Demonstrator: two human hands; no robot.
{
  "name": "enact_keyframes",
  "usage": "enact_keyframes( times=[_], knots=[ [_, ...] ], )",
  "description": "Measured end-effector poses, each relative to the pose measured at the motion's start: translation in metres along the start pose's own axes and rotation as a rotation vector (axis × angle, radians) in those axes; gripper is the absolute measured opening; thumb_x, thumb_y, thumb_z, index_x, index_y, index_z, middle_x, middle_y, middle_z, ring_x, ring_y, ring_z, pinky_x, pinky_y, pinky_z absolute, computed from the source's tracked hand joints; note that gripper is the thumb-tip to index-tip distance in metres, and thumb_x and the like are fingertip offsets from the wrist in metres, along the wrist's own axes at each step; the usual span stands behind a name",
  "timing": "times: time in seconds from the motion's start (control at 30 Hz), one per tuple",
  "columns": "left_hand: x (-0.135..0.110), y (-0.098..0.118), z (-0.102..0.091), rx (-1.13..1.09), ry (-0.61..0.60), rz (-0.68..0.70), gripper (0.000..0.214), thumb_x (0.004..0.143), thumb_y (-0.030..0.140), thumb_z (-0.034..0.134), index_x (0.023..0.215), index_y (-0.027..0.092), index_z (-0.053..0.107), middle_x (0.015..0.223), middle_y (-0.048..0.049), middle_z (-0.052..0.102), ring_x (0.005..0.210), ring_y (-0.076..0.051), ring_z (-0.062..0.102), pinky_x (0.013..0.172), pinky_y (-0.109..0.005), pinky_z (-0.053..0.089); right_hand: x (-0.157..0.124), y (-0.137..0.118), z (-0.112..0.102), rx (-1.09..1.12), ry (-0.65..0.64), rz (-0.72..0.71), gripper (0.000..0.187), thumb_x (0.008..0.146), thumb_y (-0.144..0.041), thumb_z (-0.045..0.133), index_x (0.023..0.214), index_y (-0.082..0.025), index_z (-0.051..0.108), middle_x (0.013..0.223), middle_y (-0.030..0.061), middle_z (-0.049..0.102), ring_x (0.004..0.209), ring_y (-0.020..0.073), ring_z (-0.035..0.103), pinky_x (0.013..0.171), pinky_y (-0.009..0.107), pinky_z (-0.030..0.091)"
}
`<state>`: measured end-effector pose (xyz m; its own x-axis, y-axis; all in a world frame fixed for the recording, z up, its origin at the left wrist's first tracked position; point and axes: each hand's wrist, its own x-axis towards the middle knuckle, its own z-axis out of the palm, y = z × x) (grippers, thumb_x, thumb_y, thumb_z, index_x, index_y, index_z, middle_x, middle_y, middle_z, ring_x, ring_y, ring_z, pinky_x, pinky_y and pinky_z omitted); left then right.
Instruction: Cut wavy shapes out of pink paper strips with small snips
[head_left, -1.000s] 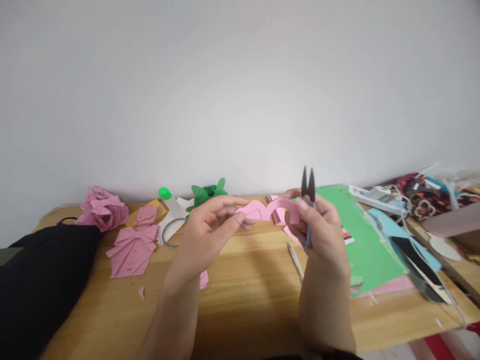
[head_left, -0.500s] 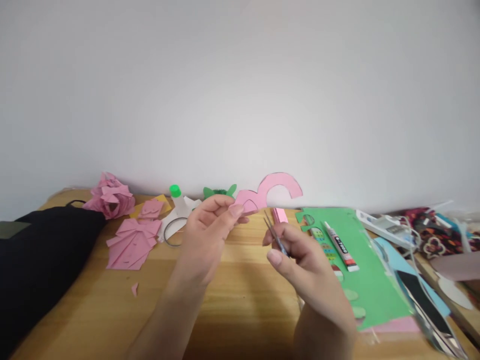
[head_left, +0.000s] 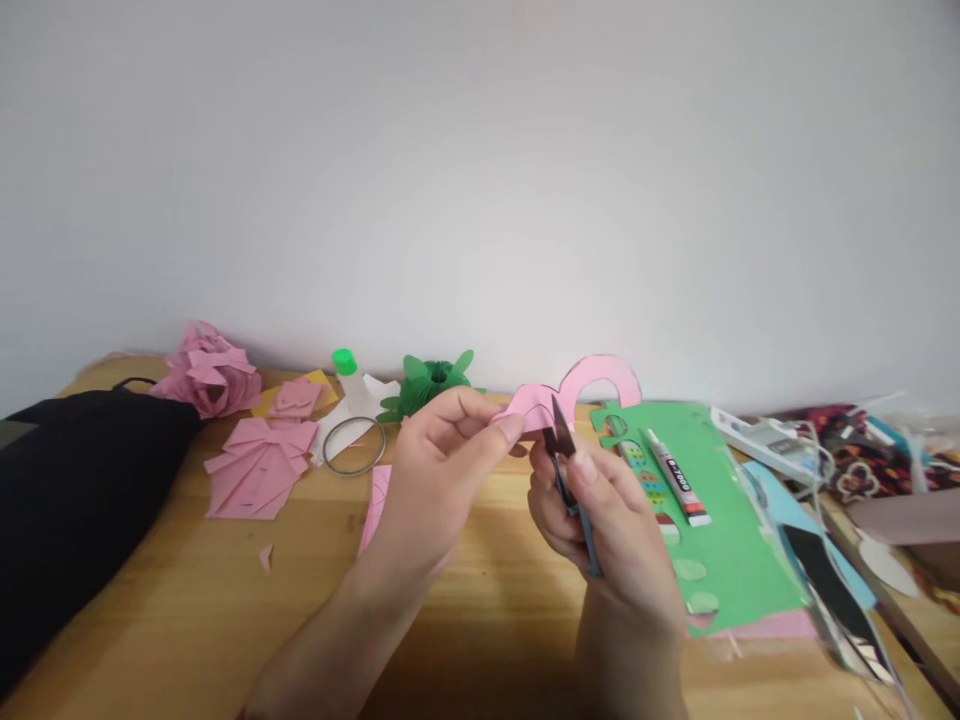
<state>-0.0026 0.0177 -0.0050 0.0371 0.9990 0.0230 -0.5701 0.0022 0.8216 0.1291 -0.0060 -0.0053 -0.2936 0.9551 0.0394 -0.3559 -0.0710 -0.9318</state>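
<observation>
L hand [head_left: 439, 465] pinching pink paper cutout [head_left: 577, 390], R hand [head_left: 600, 520] gripping small scissors [head_left: 564, 455], blades at cutout edge, over wood table [head_left: 187, 610]

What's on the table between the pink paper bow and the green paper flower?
In the head view, between the pink paper bow and the green paper flower lie a metal ring and a white glue bottle with a green cap.
</observation>
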Motion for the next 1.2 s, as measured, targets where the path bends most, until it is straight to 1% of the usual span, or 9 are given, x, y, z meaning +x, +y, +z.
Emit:
enact_keyframes(
  times=[0.2,0.43,0.7,0.9,1.2],
  knots=[
    [0.0004,0.0009,0.0022,-0.011,0.012,-0.005,0.013,0.077,0.018,0.074,0.066,0.019,0.067,0.065,0.0024,0.07,0.066,-0.011,0.066,0.068,-0.022,0.054,0.002,0.0035,0.0007,0.066,0.018,-0.018,0.037,0.092,-0.048,0.062,0.072,-0.02,0.048,0.047,-0.0114,0.03,0.036,0.0031,0.015,0.032,0.014,0.012],
    [-0.0006,-0.0004,0.0025,-0.029,-0.004,0.004,0.012,0.078,0.019,0.073,0.068,0.019,0.066,0.065,0.0028,0.07,0.066,-0.012,0.069,0.07,-0.024,0.056,0.0019,0.004,0.0004,0.057,0.024,-0.026,0.037,0.093,-0.048,0.061,0.072,-0.02,0.048,0.048,-0.0113,0.031,0.037,0.0033,0.016,0.032,0.014,0.013],
    [-0.0013,0.0013,0.0037,-0.011,0.018,-0.001,0.014,0.076,0.022,0.076,0.066,0.02,0.066,0.064,0.0028,0.068,0.067,-0.014,0.069,0.069,-0.026,0.057,0.0017,0.004,0.0001,0.053,0.022,-0.026,0.039,0.093,-0.048,0.061,0.07,-0.02,0.047,0.047,-0.011,0.031,0.037,0.0036,0.017,0.032,0.015,0.012],
    [-0.0009,0.0015,0.004,0.009,0.034,-0.013,0.014,0.075,0.021,0.076,0.065,0.019,0.065,0.063,0.0022,0.068,0.067,-0.012,0.067,0.068,-0.024,0.055,0.0023,0.0043,0.0004,0.051,0.018,-0.031,0.039,0.093,-0.048,0.061,0.07,-0.02,0.047,0.047,-0.011,0.03,0.037,0.0038,0.016,0.032,0.015,0.012],
    [-0.0014,0.0032,0.0045,0.025,0.049,-0.031,0.016,0.074,0.023,0.077,0.065,0.019,0.065,0.065,0.0018,0.069,0.066,-0.013,0.066,0.068,-0.026,0.055,0.003,0.0036,0.0007,0.041,0.022,-0.023,0.039,0.093,-0.049,0.061,0.069,-0.021,0.046,0.047,-0.0115,0.029,0.037,0.0043,0.015,0.032,0.016,0.012]
  ],
)
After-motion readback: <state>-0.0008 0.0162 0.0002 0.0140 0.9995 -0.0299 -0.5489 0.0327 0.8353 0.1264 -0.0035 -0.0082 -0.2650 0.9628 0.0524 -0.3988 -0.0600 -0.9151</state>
